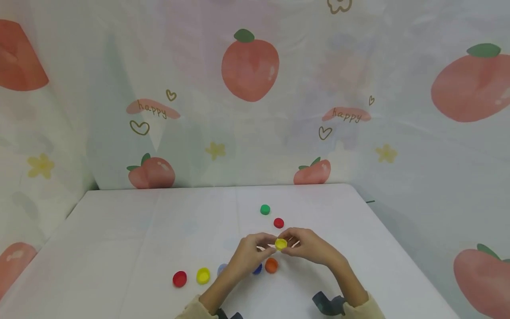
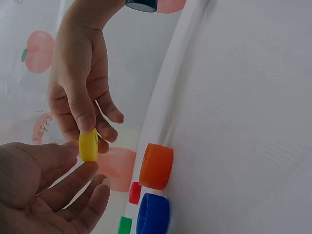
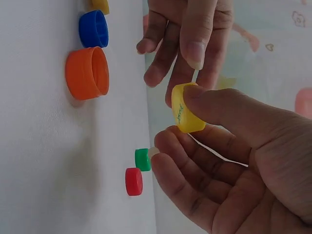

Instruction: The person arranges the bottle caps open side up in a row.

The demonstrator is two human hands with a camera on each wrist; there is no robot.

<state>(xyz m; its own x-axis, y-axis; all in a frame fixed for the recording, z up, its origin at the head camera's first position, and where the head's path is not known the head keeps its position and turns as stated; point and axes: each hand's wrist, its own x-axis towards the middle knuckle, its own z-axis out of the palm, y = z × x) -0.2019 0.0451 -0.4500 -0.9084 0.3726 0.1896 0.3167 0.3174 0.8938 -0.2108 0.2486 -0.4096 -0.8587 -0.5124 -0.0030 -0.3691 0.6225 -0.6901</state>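
Observation:
A yellow bottle cap [image 1: 280, 244] is held up above the white table between both hands. My left hand [image 1: 251, 253] has its fingertips at the cap's left edge. From the other side my right hand [image 1: 308, 246] pinches it, thumb on its face in the right wrist view. There, faint green marking shows on the yellow cap [image 3: 187, 109]. Below the hands on the table lie an orange cap [image 1: 271, 265] and a dark blue cap [image 1: 257, 269], the latter partly covered by the left wrist. Beyond the hands are a red cap [image 1: 279, 223] and a green cap [image 1: 264, 209].
Left of the left forearm lie another red cap [image 1: 179, 279], another yellow cap [image 1: 203, 275] and a light blue cap [image 1: 222, 268] half hidden by the arm. The white table [image 1: 119, 230] meets a fruit-printed curtain [image 1: 191, 146] at its back and sides.

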